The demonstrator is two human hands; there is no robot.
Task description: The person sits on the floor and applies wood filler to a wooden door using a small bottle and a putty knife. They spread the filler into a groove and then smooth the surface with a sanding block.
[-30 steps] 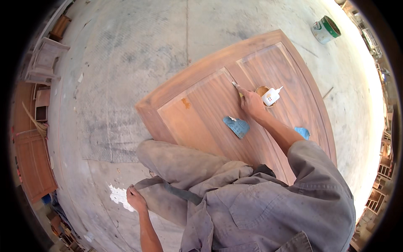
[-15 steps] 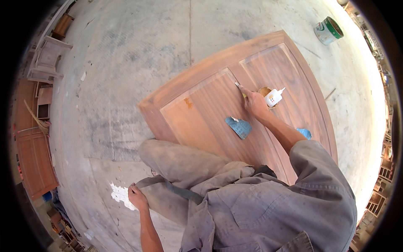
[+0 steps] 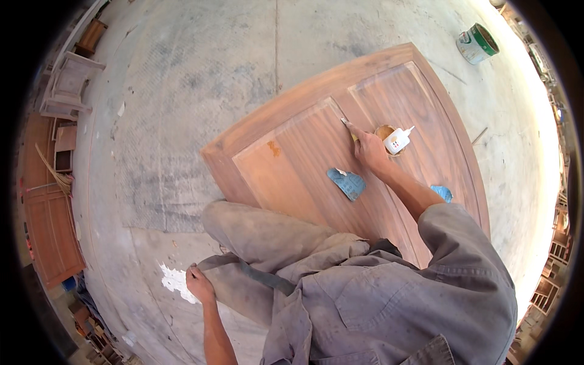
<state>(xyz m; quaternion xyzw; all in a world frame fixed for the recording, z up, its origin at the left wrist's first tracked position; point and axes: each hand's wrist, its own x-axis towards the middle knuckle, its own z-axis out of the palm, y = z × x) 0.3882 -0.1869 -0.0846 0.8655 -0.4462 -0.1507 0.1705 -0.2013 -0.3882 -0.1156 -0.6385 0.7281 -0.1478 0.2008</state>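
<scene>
A wooden panelled door (image 3: 298, 176) lies on the floor before me. My right hand (image 3: 372, 152) is closed around a slim tool with a metal tip (image 3: 345, 122) and a bit of yellow handle, whose exact kind I cannot tell. Its tip touches the moulding between two panels. Just right of that hand, a white glue bottle (image 3: 397, 142) with a pointed nozzle lies across a small round brown container (image 3: 382, 130). A folded piece of blue sandpaper (image 3: 347, 185) rests below the hand. By my knee, my left hand (image 3: 199, 285) is closed, its fingers mostly hidden.
Another blue piece (image 3: 442, 193) lies beside my right forearm. A green-and-white bucket (image 3: 477, 44) stands at the far right on the concrete floor (image 3: 201, 73). White residue (image 3: 176, 282) marks the floor near my left hand. Wooden furniture (image 3: 52, 231) lines the left edge.
</scene>
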